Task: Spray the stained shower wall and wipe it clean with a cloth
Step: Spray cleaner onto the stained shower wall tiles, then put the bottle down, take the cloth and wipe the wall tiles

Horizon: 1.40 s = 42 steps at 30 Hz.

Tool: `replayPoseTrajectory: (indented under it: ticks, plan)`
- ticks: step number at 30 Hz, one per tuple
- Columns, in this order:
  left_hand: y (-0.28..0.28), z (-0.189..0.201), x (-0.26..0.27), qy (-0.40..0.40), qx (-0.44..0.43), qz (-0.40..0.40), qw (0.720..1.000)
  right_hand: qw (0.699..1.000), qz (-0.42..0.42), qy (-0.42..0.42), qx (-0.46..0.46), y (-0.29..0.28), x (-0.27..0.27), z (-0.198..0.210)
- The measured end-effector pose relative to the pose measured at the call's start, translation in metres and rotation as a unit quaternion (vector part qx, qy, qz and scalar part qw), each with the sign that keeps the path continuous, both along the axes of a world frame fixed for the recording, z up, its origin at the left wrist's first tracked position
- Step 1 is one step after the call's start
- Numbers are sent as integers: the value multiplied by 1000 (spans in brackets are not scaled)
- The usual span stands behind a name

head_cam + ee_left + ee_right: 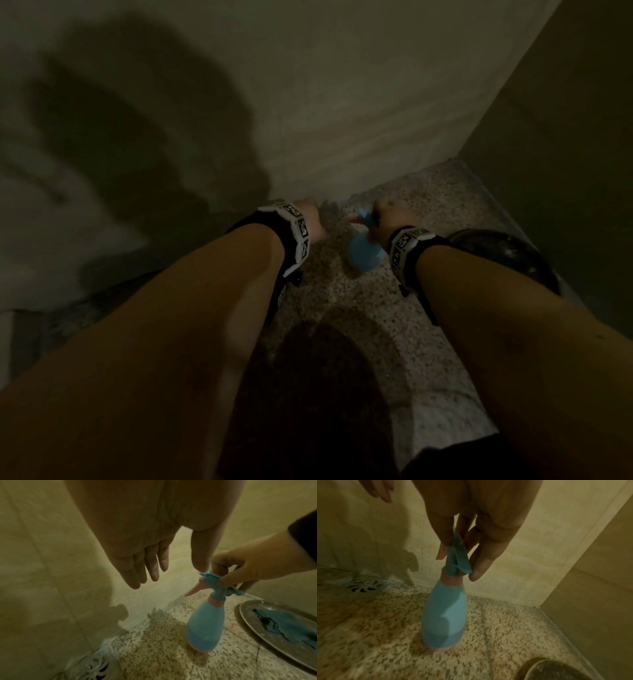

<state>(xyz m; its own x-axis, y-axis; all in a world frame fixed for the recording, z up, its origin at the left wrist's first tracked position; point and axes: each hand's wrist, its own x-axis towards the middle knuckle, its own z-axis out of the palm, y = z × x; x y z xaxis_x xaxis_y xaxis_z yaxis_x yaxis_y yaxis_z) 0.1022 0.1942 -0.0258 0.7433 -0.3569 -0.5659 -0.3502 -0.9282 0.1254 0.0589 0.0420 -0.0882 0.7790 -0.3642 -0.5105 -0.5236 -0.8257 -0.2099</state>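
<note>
A blue spray bottle (205,626) with a pink trigger and pink base stands on the speckled floor by the beige shower wall (42,574). My right hand (240,572) pinches the bottle's blue spray head from above; in the right wrist view its fingers (481,561) curl round the head of the bottle (445,618). My left hand (145,566) hovers beside the nozzle with straight fingers, holding nothing. A blue cloth (288,626) lies in a metal basin (248,616) to the right. In the head view the hands (310,214) (390,214) flank the bottle (363,253).
A round floor drain (365,586) sits at the foot of the wall, left of the bottle. A second wall (599,574) closes the corner on the right. The basin (503,253) stands against that right wall. Speckled floor (385,635) spreads in front.
</note>
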Motion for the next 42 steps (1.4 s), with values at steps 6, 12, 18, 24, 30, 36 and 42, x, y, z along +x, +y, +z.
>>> replayPoseTrajectory:
  ticks: [6, 12, 18, 24, 30, 36, 42]
  plan:
    - [-13, -8, 3, 57, -7, -17, 998, 1000, 9, 16, 12, -8, -5, -24]
    - [-28, -8, 0, 69, -17, -19, 997, 999, -6, 15, 50, -8, -1, -26]
    - [-54, -13, -6, 64, -77, 31, 995, 989, -56, -19, 132, -17, -1, -20]
    - [-90, -6, -12, 42, -131, 23, 990, 985, -91, -20, 145, -65, -40, -19]
    - [-135, -11, -27, 59, -161, -15, 985, 984, -144, 86, 66, -140, -100, -41]
    - [-180, -32, -45, 89, -150, -45, 984, 975, -136, 175, 10, -193, -135, -82]
    - [-221, -62, -62, 114, -116, -63, 985, 952, -234, 198, 15, -207, -143, -96]
